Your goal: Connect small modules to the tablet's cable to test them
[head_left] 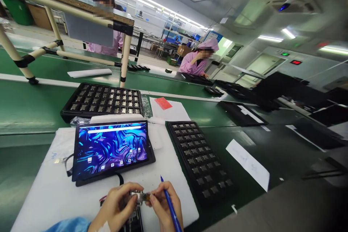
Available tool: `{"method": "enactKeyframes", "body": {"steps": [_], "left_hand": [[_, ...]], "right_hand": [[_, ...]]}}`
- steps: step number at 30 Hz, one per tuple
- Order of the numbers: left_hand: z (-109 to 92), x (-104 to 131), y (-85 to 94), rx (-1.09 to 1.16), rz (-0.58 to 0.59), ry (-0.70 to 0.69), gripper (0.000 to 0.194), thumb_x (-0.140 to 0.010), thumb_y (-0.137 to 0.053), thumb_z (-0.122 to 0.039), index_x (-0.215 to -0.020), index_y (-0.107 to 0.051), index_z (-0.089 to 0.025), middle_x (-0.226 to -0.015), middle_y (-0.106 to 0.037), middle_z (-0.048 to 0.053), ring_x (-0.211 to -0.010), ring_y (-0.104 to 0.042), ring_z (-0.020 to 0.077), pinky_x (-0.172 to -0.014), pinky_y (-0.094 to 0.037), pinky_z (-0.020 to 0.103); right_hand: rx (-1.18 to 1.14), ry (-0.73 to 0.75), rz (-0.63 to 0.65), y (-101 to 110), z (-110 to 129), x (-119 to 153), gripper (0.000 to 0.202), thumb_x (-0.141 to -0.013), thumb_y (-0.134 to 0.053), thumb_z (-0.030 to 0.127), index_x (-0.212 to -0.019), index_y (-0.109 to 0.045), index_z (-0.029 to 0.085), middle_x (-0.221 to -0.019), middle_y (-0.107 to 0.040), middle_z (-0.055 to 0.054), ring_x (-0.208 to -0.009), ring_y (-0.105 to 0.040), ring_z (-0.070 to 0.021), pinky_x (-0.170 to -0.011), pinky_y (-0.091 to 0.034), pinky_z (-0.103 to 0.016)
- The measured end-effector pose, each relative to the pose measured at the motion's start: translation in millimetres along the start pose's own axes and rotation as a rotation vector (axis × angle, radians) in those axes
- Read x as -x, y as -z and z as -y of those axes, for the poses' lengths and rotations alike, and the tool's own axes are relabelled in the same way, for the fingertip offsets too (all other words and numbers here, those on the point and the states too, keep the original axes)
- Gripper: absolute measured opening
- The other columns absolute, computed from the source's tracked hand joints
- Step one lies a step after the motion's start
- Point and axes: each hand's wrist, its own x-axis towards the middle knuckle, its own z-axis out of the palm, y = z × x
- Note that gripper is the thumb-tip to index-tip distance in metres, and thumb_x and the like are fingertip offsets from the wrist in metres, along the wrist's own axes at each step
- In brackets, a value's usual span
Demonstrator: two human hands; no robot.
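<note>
Between thumb and fingers, my left hand (pixel 115 203) pinches a small silvery electronic module (pixel 139 198). My right hand (pixel 160 208) grips the module's brownish connector end (pixel 147 197) with its fingertips. That same hand also keeps a blue pen (pixel 170 206) tucked along its fingers, tip pointing up. Partly hidden below both hands is a black device with exposed parts (pixel 134 221). Behind them a lit tablet (pixel 111 148) leans on a dark stand, showing a blue and purple home screen. A black ribbon cable (pixel 120 178) runs from the tablet's lower edge towards my left hand.
White foam (pixel 40 199) lies under the tablet. Black trays of small metallic modules stand behind (pixel 104 99) and at right (pixel 201 156). A red piece (pixel 163 103) rests on white paper. Beyond, a pipe-frame rack (pixel 126 58) and two people in pink workwear (pixel 190 63) are visible.
</note>
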Motion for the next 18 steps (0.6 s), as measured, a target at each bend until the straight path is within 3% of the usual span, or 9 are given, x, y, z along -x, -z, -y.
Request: {"method": "enactKeyframes", "body": {"steps": [6, 14, 18], "left_hand": [[-3.6, -0.7, 0.7, -0.044, -0.035, -0.052, 0.023, -0.088, -0.047, -0.037, -0.091, -0.064, -0.021, -0.070, -0.065, 0.001, -0.053, -0.049, 0.0138, -0.048, -0.035, 0.021], [-4.3, 0.2, -0.6, -0.066, -0.059, -0.044, 0.024, -0.088, -0.046, -0.035, -0.091, -0.065, -0.021, -0.069, -0.064, 0.000, -0.054, -0.050, 0.0135, -0.049, -0.034, 0.022], [-3.6, 0.7, -1.5, -0.056, -0.023, -0.023, 0.028, -0.089, -0.043, -0.038, -0.091, -0.062, -0.018, -0.062, -0.057, -0.001, -0.048, -0.040, 0.0125, -0.044, -0.027, 0.023]], "right_hand": [[-0.042, 0.001, 0.007, -0.3, -2.1, 0.4, 0.035, -0.063, -0.080, 0.038, -0.070, -0.050, 0.021, -0.056, -0.065, 0.004, -0.050, -0.061, -0.0093, -0.051, -0.047, -0.018], [0.018, 0.043, 0.002, 0.5, -7.2, 1.4, 0.037, -0.064, -0.079, 0.039, -0.066, -0.046, 0.021, -0.055, -0.066, 0.003, -0.048, -0.062, -0.0107, -0.051, -0.048, -0.020], [0.000, 0.023, -0.003, 3.7, -9.2, 1.4, 0.039, -0.063, -0.079, 0.039, -0.065, -0.045, 0.022, -0.053, -0.064, 0.005, -0.047, -0.061, -0.0106, -0.050, -0.049, -0.019]]}}
